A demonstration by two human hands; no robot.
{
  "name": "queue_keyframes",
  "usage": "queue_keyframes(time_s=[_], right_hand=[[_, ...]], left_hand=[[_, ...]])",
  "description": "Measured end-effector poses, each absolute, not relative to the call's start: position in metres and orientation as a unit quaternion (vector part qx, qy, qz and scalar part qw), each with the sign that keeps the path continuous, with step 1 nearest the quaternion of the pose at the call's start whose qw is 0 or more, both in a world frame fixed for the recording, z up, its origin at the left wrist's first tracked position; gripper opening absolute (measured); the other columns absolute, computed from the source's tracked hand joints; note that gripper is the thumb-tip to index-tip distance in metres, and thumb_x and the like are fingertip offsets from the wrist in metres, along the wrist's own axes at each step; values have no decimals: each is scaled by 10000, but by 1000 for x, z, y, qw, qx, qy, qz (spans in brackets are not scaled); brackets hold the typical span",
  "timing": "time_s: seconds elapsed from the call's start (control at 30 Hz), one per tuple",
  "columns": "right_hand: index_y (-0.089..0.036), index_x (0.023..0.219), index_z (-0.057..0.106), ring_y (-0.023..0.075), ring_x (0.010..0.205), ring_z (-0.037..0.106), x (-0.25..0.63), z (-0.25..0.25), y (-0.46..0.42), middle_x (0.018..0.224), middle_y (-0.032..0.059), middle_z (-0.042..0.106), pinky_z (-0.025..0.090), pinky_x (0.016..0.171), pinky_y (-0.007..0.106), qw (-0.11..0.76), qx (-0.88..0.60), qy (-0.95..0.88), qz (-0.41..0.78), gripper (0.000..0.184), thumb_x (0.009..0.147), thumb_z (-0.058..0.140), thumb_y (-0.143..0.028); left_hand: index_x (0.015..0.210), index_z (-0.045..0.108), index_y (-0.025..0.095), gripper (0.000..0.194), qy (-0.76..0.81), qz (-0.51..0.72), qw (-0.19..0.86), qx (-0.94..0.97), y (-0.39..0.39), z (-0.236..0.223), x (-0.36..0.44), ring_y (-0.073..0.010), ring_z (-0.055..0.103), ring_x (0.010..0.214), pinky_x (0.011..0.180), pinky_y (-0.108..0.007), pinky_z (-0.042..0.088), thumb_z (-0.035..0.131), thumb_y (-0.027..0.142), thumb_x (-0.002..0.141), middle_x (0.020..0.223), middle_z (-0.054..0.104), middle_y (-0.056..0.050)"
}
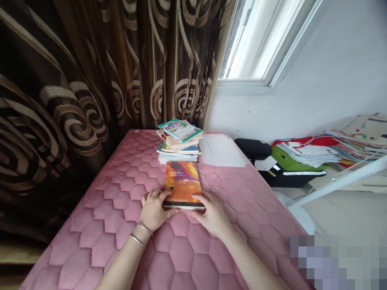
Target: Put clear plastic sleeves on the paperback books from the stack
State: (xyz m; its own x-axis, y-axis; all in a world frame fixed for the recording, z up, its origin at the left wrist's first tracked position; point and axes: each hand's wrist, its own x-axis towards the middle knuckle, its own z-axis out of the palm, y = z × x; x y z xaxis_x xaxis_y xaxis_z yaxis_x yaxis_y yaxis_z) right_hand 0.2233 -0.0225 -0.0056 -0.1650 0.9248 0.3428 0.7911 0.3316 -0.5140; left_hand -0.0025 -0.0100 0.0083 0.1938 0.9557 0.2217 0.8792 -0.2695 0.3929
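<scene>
An orange and purple paperback book (184, 181) lies face up on the pink quilted mattress (178, 262), with "KITE RUNNER" along its lower cover. My left hand (155, 207) grips its near left corner, fingers on the cover edge and thumb at the front. At the near right corner my right hand (209, 209) holds it the same way. Just beyond the book stands an uneven stack of books (179, 155). A green-edged book with a colourful picture (181, 130) lies tilted on top of that stack.
A translucent white plastic sheet (222, 150) lies right of the stack. Brown patterned curtains (136, 72) hang at the left and back. Beyond the mattress's right edge are a black object (253, 148), piled papers (314, 155) and a white stand (335, 185). A window (256, 40) is above.
</scene>
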Motion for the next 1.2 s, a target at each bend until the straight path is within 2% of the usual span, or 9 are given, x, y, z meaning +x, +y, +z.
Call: queue_keyframes(time_s=[0.1, 0.23, 0.4, 0.53, 0.73, 0.97, 1.07, 1.13, 1.2], right_hand=[[-253, 1077, 597, 275, 1003, 568, 211, -7, -23, 1094, 84, 619, 417, 865, 431, 297, -600, -739, 78, 412, 711, 703, -412], [-247, 1039, 614, 267, 966, 584, 209, -8, -22, 1054, 81, 641, 401, 864, 429, 292, -608, -737, 52, 370, 725, 699, -424], [-282, 1047, 658, 244, 1036, 584, 230, -9, -16, 1123, 57, 645, 446, 895, 402, 300, -561, -767, 90, 271, 780, 659, -328], [-307, 1147, 638, 225, 1136, 553, 253, -12, -10, 1205, 30, 632, 462, 954, 389, 278, -519, -795, 144, 330, 824, 602, -252], [-308, 1204, 610, 227, 1212, 513, 261, -8, -10, 1278, 25, 593, 442, 1003, 429, 253, -513, -803, 167, 388, 852, 516, -174], [-307, 1131, 664, 212, 1141, 568, 236, 18, -38, 1167, 23, 667, 445, 981, 360, 244, -474, -813, 234, 304, 840, 574, -302], [-301, 1000, 717, 185, 912, 668, 234, 26, -30, 981, 4, 732, 515, 799, 281, 230, -491, -799, 260, 254, 876, 508, -375], [-272, 922, 724, 172, 737, 676, 236, 30, -8, 856, 11, 740, 516, 676, 262, 243, -536, -776, 230, 305, 902, 445, -394], [-245, 967, 697, 185, 820, 665, 238, 30, 23, 951, 35, 723, 509, 729, 274, 283, -566, -756, 167, 277, 893, 455, -359]], left_hand=[[1120, 612, 259, 529, 619, 210, 42, 755, -13, 6, 10, -279, 530, 1043, 984, -490, 299, 671, 557, 687, 1047, 600, -79], [1106, 622, 255, 471, 631, 206, 23, 748, -13, 4, 15, -276, 541, 1029, 986, -497, 288, 639, 541, 731, 1024, 607, -83], [1102, 637, 302, 399, 598, 205, 92, 770, -6, 9, -5, -249, 568, 1020, 1010, -501, 262, 712, 398, 721, 1038, 644, -48], [1131, 634, 312, 410, 562, 196, 153, 789, -2, 16, -19, -228, 593, 1001, 1023, -489, 265, 713, 304, 729, 1062, 664, -39], [1091, 658, 285, 334, 547, 195, 146, 801, -2, 18, -20, -228, 597, 1003, 1051, -515, 219, 677, 260, 758, 1054, 673, -47], [1050, 667, 318, 340, 572, 176, 111, 793, 1, 16, -49, -234, 573, 1078, 1063, -523, 169, 608, 136, 769, 1109, 673, -22], [1051, 659, 334, 349, 595, 168, 111, 778, 2, 15, -56, -225, 566, 1092, 1054, -523, 173, 563, 125, 789, 1126, 672, -10], [1067, 646, 339, 361, 605, 160, 113, 772, 1, 17, -56, -220, 557, 1103, 1041, -510, 196, 557, 129, 788, 1146, 660, -12], [1123, 610, 342, 422, 629, 155, 101, 755, -4, 21, -52, -234, 532, 1133, 1003, -494, 249, 593, 138, 754, 1202, 621, -31]])
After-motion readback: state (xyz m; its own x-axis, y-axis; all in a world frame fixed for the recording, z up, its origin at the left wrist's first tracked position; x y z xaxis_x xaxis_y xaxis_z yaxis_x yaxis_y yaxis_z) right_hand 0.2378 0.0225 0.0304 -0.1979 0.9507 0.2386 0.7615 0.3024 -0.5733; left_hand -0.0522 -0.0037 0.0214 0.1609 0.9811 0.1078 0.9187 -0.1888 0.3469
